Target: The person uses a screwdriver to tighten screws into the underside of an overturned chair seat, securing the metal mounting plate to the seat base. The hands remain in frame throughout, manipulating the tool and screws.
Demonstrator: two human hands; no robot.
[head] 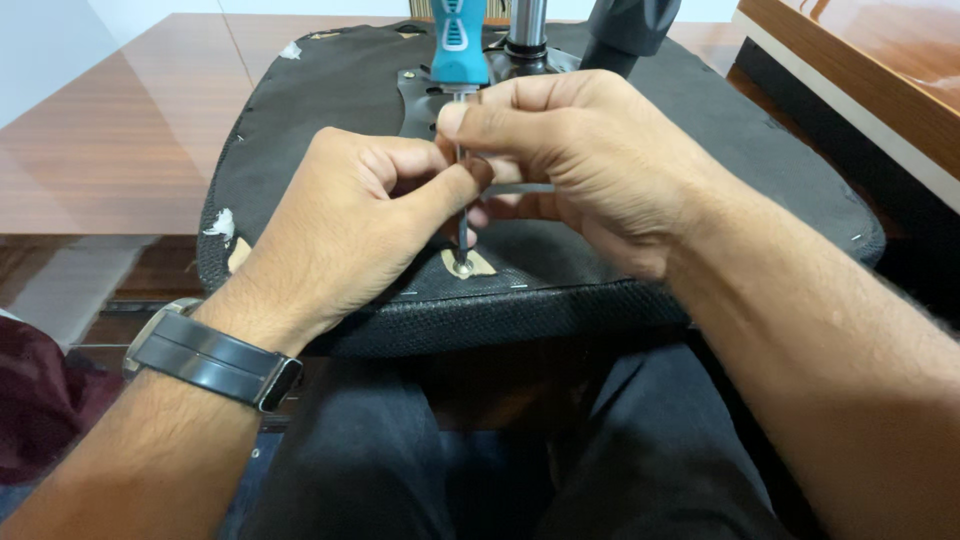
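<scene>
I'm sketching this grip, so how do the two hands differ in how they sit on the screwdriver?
The left hand wears a dark wristband; the right hand has a bare wrist. The left hand pinches the screwdriver shaft lower down, while the right hand's fingers wrap it higher, just under the teal handle. Both hold the same upright shaft over the upturned chair seat.

- Left hand (pixel 340 225) and right hand (pixel 590 165) pinch the thin metal shaft of a teal-handled screwdriver (pixel 459 45), held upright.
- Its tip sits in a screw (pixel 462 267) on the black upturned chair seat (pixel 330 90).
- A dark watch (pixel 215 355) is on the left wrist.
</scene>
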